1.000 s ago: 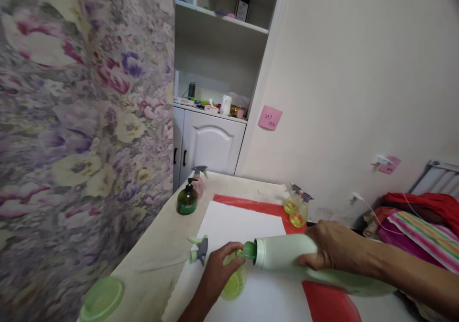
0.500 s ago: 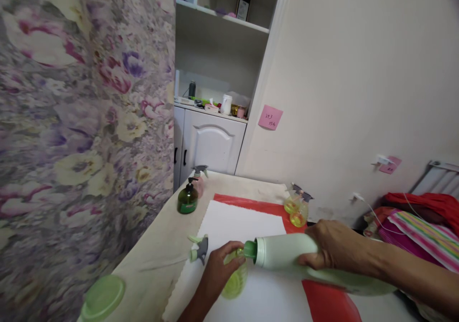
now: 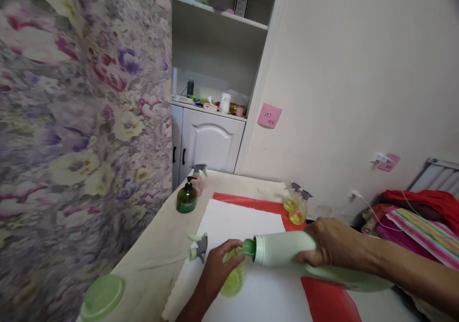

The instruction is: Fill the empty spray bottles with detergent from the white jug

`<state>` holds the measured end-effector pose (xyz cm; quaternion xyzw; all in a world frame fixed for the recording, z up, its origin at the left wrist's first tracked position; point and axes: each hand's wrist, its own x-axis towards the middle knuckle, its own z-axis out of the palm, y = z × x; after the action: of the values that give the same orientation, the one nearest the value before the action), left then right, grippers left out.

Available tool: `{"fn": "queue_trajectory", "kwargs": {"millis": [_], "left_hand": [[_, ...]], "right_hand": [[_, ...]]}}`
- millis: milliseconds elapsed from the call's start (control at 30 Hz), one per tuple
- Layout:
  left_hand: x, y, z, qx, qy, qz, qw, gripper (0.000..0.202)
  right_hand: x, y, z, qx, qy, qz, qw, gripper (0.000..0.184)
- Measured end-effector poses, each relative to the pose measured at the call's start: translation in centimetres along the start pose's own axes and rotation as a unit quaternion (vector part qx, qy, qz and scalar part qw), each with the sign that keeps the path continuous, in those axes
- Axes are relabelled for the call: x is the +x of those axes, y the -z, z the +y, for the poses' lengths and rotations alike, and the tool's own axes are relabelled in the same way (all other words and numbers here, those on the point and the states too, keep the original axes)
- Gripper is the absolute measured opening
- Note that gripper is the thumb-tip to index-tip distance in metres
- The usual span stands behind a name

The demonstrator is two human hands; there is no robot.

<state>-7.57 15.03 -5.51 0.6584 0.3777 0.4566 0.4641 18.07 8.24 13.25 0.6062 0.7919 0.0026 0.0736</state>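
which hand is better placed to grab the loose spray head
Probably the left hand: it is nearer the spray head, though holding the small bottle; the right hand grips the big bottle.

White sheet point(image 3: 244, 226) plain; red sheet point(image 3: 330, 300) along its far and right edges. Over white sheet: bottle point(image 3: 234, 282), translucent yellow-green. Right of that sheet: jug point(image 3: 281, 250), pale green, deeper green spout point(image 3: 248, 247). Left: pale green cap point(image 3: 102, 297); dark green pump bottle point(image 3: 187, 200), black top. Far left: curtain point(image 3: 86, 121), floral, purple/pink/cream on grey. Far right: cloth point(image 3: 423, 238), pink/yellow/green/white stripes.
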Motion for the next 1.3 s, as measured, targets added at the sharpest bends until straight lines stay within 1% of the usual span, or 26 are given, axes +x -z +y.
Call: {"fn": "queue_trajectory", "kwargs": {"millis": [300, 433, 633, 900, 1133, 1300], "left_hand": [[0.0, -0.06, -0.36, 0.004, -0.005, -0.002, 1.0, 0.019], [-0.01, -0.06, -0.2, 0.003, -0.004, -0.005, 1.0, 0.018], [0.0, -0.07, 0.12, 0.006, -0.002, -0.002, 1.0, 0.018], [-0.03, -0.19, -0.16, 0.002, 0.0, 0.0, 1.0, 0.019], [0.04, -0.34, -0.2, 0.003, -0.015, -0.001, 1.0, 0.018], [0.12, -0.34, -0.05, 0.003, -0.008, -0.001, 1.0, 0.018]], "right_hand": [[-0.28, 0.38, -0.15, 0.002, -0.005, -0.005, 1.0, 0.057], [-0.22, 0.34, -0.16, 0.007, -0.002, -0.007, 1.0, 0.06], [-0.09, 0.43, -0.15, 0.005, -0.003, -0.007, 1.0, 0.058], [-0.07, 0.31, 0.19, 0.018, -0.004, -0.008, 1.0, 0.058], [-0.16, 0.26, 0.15, 0.0, -0.002, -0.003, 1.0, 0.056], [-0.15, 0.44, 0.05, 0.013, -0.008, -0.011, 1.0, 0.056]]}}
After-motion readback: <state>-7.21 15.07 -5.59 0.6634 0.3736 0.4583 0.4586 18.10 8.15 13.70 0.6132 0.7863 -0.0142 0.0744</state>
